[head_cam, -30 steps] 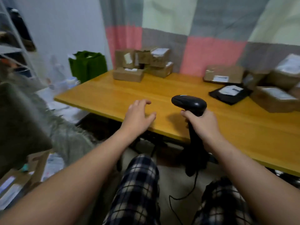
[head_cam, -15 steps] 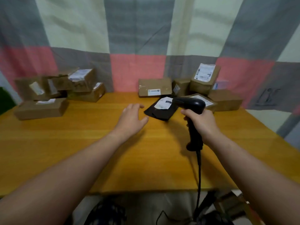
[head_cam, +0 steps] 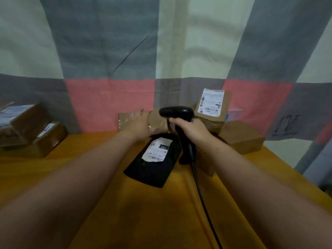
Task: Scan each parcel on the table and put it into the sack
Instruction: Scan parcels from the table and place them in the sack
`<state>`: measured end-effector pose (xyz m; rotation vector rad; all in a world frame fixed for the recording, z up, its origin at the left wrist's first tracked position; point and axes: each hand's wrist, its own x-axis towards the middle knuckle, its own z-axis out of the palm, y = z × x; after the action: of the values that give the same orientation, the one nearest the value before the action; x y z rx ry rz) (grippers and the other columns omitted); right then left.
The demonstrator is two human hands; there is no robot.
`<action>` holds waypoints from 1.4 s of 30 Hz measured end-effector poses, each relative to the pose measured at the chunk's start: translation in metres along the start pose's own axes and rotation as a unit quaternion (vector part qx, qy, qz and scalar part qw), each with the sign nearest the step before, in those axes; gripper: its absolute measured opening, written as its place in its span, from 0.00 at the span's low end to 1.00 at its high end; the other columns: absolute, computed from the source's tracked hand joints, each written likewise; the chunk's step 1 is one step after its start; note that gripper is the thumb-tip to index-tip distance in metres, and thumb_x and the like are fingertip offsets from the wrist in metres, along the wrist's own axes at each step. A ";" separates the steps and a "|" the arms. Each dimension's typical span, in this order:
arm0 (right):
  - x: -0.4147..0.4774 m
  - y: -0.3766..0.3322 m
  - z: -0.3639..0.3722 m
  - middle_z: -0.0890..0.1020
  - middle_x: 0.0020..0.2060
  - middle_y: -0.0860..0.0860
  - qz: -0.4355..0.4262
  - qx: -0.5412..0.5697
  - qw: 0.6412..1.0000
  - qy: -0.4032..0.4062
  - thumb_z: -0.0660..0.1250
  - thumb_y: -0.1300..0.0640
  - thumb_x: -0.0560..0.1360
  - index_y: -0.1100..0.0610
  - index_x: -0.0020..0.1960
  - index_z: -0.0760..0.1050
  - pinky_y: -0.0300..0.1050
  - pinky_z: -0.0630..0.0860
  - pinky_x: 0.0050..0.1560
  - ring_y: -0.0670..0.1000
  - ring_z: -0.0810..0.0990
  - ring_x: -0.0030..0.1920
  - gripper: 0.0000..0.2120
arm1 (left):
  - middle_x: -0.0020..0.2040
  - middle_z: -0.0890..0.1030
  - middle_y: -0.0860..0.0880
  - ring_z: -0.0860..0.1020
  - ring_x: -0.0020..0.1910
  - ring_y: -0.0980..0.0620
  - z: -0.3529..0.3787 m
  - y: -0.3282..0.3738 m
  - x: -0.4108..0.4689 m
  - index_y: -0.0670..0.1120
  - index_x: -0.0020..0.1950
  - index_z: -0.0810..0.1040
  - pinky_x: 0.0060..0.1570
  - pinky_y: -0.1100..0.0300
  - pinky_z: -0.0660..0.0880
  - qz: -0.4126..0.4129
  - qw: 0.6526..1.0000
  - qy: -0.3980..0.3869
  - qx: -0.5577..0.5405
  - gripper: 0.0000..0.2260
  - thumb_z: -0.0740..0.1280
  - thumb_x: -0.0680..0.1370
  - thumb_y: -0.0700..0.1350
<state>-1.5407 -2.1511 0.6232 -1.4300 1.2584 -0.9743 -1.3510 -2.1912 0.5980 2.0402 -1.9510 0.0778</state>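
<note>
While the right hand (head_cam: 194, 131) curls its fingers tight round the handle of the black scanner (head_cam: 177, 112) at mid-frame, the left hand (head_cam: 140, 125) lies across a brown box parcel (head_cam: 158, 121) at the far edge of the table (head_cam: 89, 203); whether its fingers have hooked the top edge I cannot tell. A black mailer (head_cam: 149, 173) lies just below both hands, label up. The sack is out of view. A loose hold could let the box tip onto the mailer, its label is hidden from the scanner, and the trailing cable (head_cam: 197, 186) might snag.
</note>
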 end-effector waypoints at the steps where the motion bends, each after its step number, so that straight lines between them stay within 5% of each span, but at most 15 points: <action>1: 0.013 0.006 0.012 0.83 0.44 0.53 0.025 0.012 1.000 -0.006 0.72 0.48 0.72 0.56 0.51 0.78 0.46 0.78 0.48 0.52 0.82 0.45 0.14 | 0.77 0.56 0.43 0.57 0.75 0.42 0.007 -0.012 0.013 0.49 0.77 0.55 0.70 0.45 0.57 -0.003 0.999 -0.008 0.033 0.34 0.61 0.77 0.63; 5: 0.052 0.043 0.047 0.81 0.45 0.54 0.135 0.050 0.989 -0.017 0.73 0.51 0.72 0.59 0.56 0.76 0.46 0.76 0.44 0.53 0.80 0.45 0.17 | 0.78 0.53 0.42 0.55 0.75 0.41 0.029 -0.058 0.051 0.48 0.78 0.51 0.74 0.44 0.52 -0.003 0.994 -0.043 0.100 0.39 0.59 0.75 0.68; 11: 0.075 0.070 0.055 0.84 0.43 0.54 0.130 0.030 0.990 0.046 0.71 0.50 0.71 0.58 0.53 0.78 0.47 0.77 0.46 0.54 0.82 0.45 0.15 | 0.75 0.57 0.42 0.58 0.73 0.41 0.046 -0.081 0.075 0.47 0.78 0.49 0.70 0.42 0.54 0.003 0.989 -0.071 0.128 0.56 0.70 0.61 0.73; 17: 0.063 0.071 0.052 0.83 0.43 0.54 0.091 -0.031 0.994 0.051 0.71 0.48 0.70 0.56 0.48 0.80 0.46 0.75 0.43 0.54 0.82 0.46 0.13 | 0.69 0.66 0.40 0.65 0.68 0.38 0.048 -0.080 0.029 0.46 0.72 0.64 0.66 0.40 0.61 -0.082 0.977 -0.191 0.050 0.60 0.53 0.50 0.83; 22: 0.015 0.065 0.067 0.85 0.43 0.56 0.085 -0.106 0.991 -0.015 0.72 0.49 0.69 0.57 0.44 0.82 0.55 0.78 0.54 0.57 0.82 0.47 0.12 | 0.70 0.64 0.41 0.63 0.69 0.39 0.039 -0.096 -0.058 0.48 0.75 0.59 0.63 0.44 0.61 -0.153 0.973 -0.172 -0.015 0.58 0.51 0.54 0.82; 28: -0.086 0.060 0.080 0.83 0.39 0.57 0.069 -0.120 0.988 -0.070 0.72 0.52 0.71 0.61 0.42 0.80 0.50 0.75 0.45 0.58 0.82 0.43 0.11 | 0.75 0.58 0.43 0.58 0.73 0.42 0.009 -0.102 -0.179 0.48 0.79 0.46 0.67 0.47 0.57 -0.167 0.968 -0.186 -0.025 0.53 0.65 0.65 0.74; 31: -0.132 0.057 0.081 0.84 0.46 0.60 0.051 -0.144 0.984 -0.086 0.72 0.51 0.71 0.63 0.48 0.81 0.54 0.77 0.51 0.60 0.82 0.49 0.15 | 0.76 0.54 0.43 0.56 0.74 0.41 -0.006 -0.100 -0.231 0.49 0.79 0.42 0.69 0.47 0.56 -0.155 0.964 -0.216 -0.014 0.54 0.68 0.65 0.71; 35: -0.177 0.050 0.083 0.80 0.41 0.55 0.045 -0.193 0.973 -0.115 0.72 0.49 0.72 0.58 0.43 0.78 0.48 0.73 0.46 0.55 0.79 0.44 0.12 | 0.74 0.57 0.41 0.60 0.72 0.40 -0.026 -0.094 -0.280 0.54 0.78 0.43 0.68 0.49 0.61 -0.156 0.957 -0.241 -0.027 0.53 0.70 0.65 0.70; 39: -0.209 0.034 0.084 0.77 0.35 0.51 0.009 -0.190 0.977 -0.092 0.71 0.50 0.73 0.58 0.43 0.76 0.45 0.69 0.38 0.49 0.75 0.36 0.11 | 0.69 0.68 0.46 0.71 0.59 0.47 -0.052 -0.086 -0.315 0.53 0.78 0.56 0.48 0.58 0.70 -0.197 0.941 -0.203 -0.188 0.48 0.71 0.64 0.67; 42: -0.227 0.028 0.091 0.79 0.39 0.52 0.013 -0.024 0.997 -0.069 0.73 0.50 0.72 0.57 0.46 0.77 0.46 0.74 0.42 0.52 0.79 0.41 0.11 | 0.60 0.74 0.50 0.76 0.53 0.50 -0.064 -0.076 -0.335 0.52 0.74 0.63 0.43 0.59 0.72 -0.248 0.859 -0.093 -0.439 0.36 0.70 0.70 0.61</action>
<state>-1.4927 -1.9127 0.5826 -1.4885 1.2028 -0.8177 -1.2875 -1.8496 0.5590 1.8147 -1.1065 -0.9695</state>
